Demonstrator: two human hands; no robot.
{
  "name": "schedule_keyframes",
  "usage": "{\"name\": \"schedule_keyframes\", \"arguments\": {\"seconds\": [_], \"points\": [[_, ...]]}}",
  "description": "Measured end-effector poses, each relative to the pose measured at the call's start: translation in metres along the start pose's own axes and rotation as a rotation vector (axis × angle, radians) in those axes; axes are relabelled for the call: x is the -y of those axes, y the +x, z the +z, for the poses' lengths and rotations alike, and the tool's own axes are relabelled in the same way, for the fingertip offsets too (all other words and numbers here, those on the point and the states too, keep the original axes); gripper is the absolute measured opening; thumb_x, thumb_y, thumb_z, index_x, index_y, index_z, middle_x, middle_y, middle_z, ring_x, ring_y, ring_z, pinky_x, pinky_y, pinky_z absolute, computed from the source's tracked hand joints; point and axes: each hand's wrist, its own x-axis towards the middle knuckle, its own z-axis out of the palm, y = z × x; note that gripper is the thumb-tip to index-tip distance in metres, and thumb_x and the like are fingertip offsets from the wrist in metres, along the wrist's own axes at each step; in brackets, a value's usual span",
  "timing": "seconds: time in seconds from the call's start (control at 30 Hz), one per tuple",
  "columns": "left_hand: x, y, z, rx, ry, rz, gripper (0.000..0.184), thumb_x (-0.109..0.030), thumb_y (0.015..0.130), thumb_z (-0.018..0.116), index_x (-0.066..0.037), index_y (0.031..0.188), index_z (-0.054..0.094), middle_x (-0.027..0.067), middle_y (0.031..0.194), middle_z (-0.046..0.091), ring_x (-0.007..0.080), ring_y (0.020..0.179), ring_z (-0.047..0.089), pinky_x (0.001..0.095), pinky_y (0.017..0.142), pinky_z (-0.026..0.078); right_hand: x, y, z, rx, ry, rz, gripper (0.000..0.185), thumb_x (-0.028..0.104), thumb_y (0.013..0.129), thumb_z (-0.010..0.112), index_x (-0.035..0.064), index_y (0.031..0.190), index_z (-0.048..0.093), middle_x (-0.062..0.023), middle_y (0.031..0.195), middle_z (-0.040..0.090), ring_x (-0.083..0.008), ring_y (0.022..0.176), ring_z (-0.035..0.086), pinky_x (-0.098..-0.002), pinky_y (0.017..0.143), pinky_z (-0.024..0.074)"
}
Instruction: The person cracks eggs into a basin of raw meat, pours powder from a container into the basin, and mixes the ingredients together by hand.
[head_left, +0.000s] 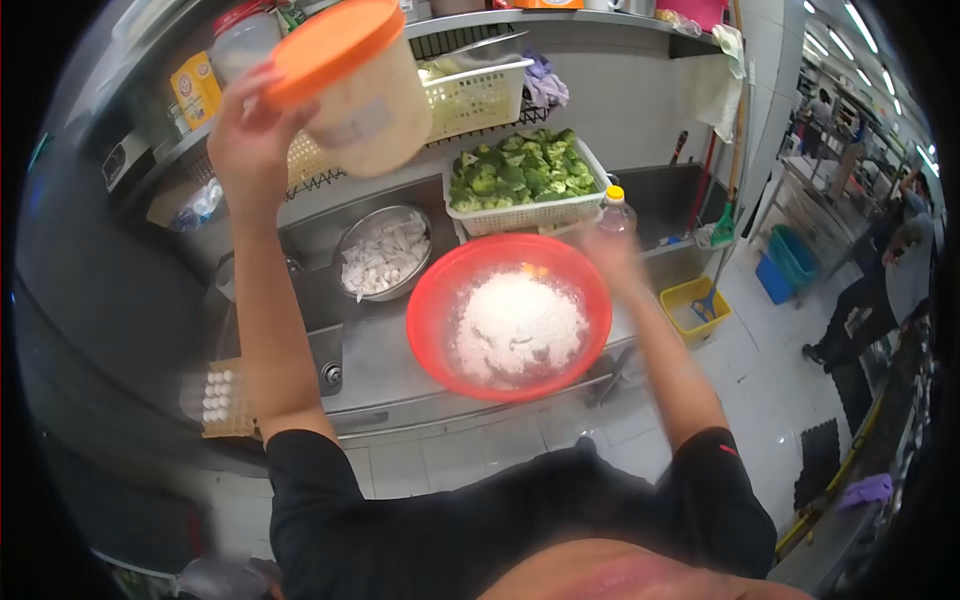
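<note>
My left hand (255,130) is raised at the upper left, its fingers closed around the edge of a translucent plastic tub (370,130) with an orange lid (335,45). Pale contents show through the tub's wall. Blurred by motion, my right hand (612,250) is by the right rim of a red plastic basin (428,325), close to a clear bottle (618,212) with a yellow cap. Whether it touches either one I cannot tell. A heap of white powder (525,325) fills much of the basin, with a little orange-yellow matter (535,270) at its far edge.
Behind the basin stands a white basket (530,217) of broccoli. A steel bowl (425,270) of whitish pieces is at its left, and eggs (217,395) lie further left. A shelf (580,17) runs overhead. On the floor sits a yellow bucket (690,300); another person (875,300) stands far right.
</note>
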Motion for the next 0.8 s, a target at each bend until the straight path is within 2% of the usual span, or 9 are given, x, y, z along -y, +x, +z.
{"name": "schedule_keyframes", "arguments": {"seconds": [0.03, 0.1, 0.13, 0.2, 0.3, 0.33, 0.37, 0.6, 0.8], "points": [[0.001, 0.017, 0.01, -0.05, 0.038, 0.08, 0.033, 0.001, 0.079, 0.073, -0.003, 0.11, 0.064, 0.0119, 0.125, 0.058, 0.0219, 0.11, 0.059, 0.0327, 0.091, 0.052, 0.022, 0.013, -0.026, -0.136, -0.035, -0.16, 0.031, 0.03, 0.092, 0.054, 0.0036, 0.109, 0.058, -0.009, 0.1, 0.059, -0.0206, 0.085, 0.054, -0.0383, 0.076, 0.0434], [0.023, 0.047, 0.044, -0.118, 0.082, 0.162, 0.029, -0.002, 0.081, 0.073, -0.003, 0.109, 0.065, 0.0105, 0.119, 0.061, 0.0192, 0.105, 0.062, 0.031, 0.087, 0.053, -0.033, 0.074, -0.218, -1.159, -0.206, -0.469, 0.025, 0.014, 0.087, 0.056, 0.0008, 0.108, 0.056, -0.0103, 0.098, 0.058, -0.0222, 0.084, 0.057, -0.0362, 0.075, 0.0468], [0.04, 0.069, 0.064, -0.123, 0.16, 0.187, 0.029, -0.006, 0.079, 0.071, -0.004, 0.107, 0.065, 0.0113, 0.114, 0.062, 0.0218, 0.102, 0.062, 0.0343, 0.084, 0.052, -0.058, 0.103, -0.311, -1.642, -0.289, -0.455, 0.025, 0.006, 0.084, 0.057, -0.0006, 0.108, 0.054, -0.011, 0.097, 0.057, -0.0229, 0.084, 0.058, -0.0352, 0.075, 0.0485], [0.074, 0.103, 0.103, -0.123, 0.328, 0.203, 0.03, -0.013, 0.076, 0.069, -0.005, 0.104, 0.065, 0.0129, 0.102, 0.064, 0.0271, 0.096, 0.063, 0.0409, 0.079, 0.052, -0.06, 0.097, -0.296, -1.313, -0.204, -0.65, 0.025, 0.003, 0.085, 0.056, 0.0007, 0.109, 0.054, -0.0102, 0.103, 0.058, -0.022, 0.094, 0.059, -0.0321, 0.087, 0.0464], [0.105, 0.154, 0.177, -0.239, 0.78, 0.434, 0.028, -0.011, 0.068, 0.071, -0.002, 0.094, 0.066, 0.0184, 0.099, 0.063, 0.0358, 0.098, 0.06, 0.0431, 0.082, 0.049, -0.112, 0.122, -0.256, -0.795, -0.232, -0.415, 0.021, 0.001, 0.086, 0.058, 0.0016, 0.107, 0.057, -0.0073, 0.103, 0.059, -0.0182, 0.096, 0.058, -0.0296, 0.09, 0.0453], [0.13, 0.173, 0.197, -0.258, 0.761, 0.295, 0.033, -0.011, 0.066, 0.072, -0.002, 0.097, 0.066, 0.0194, 0.1, 0.062, 0.0378, 0.099, 0.058, 0.0437, 0.085, 0.048, -0.125, 0.133, -0.237, -0.72, -0.242, -0.377, 0.02, 0.001, 0.085, 0.059, 0.0016, 0.105, 0.058, -0.0061, 0.102, 0.06, -0.0175, 0.096, 0.058, -0.0295, 0.09, 0.0455], [0.16, 0.188, 0.217, -0.273, 0.736, 0.156, 0.038, -0.011, 0.064, 0.074, -0.002, 0.1, 0.065, 0.0203, 0.101, 0.06, 0.0398, 0.101, 0.056, 0.0443, 0.088, 0.046, -0.142, 0.145, -0.228, -0.659, -0.221, -0.388, 0.019, 0.001, 0.085, 0.059, 0.0022, 0.104, 0.058, -0.0054, 0.1, 0.06, -0.0168, 0.095, 0.058, -0.0295, 0.089, 0.0458], [0.297, 0.275, 0.272, -0.486, 0.821, 0.252, 0.043, -0.012, 0.062, 0.077, -0.003, 0.102, 0.064, 0.0204, 0.107, 0.057, 0.0388, 0.103, 0.053, 0.0433, 0.09, 0.045, -0.202, 0.193, -0.235, -0.438, -0.285, -0.129, 0.023, -0.002, 0.082, 0.059, 0.0013, 0.104, 0.058, -0.0062, 0.098, 0.062, -0.015, 0.09, 0.058, -0.0292, 0.082, 0.0478], [0.29, 0.302, 0.298, -0.448, 0.921, 0.258, 0.037, -0.004, 0.062, 0.079, -0.001, 0.093, 0.06, 0.0212, 0.106, 0.054, 0.0385, 0.096, 0.054, 0.0424, 0.087, 0.047, -0.213, 0.214, -0.249, -0.365, -0.293, 0.017, 0.024, -0.003, 0.08, 0.058, 0.0012, 0.103, 0.058, -0.0081, 0.096, 0.062, -0.015, 0.082, 0.06, -0.0282, 0.075, 0.048]]}}
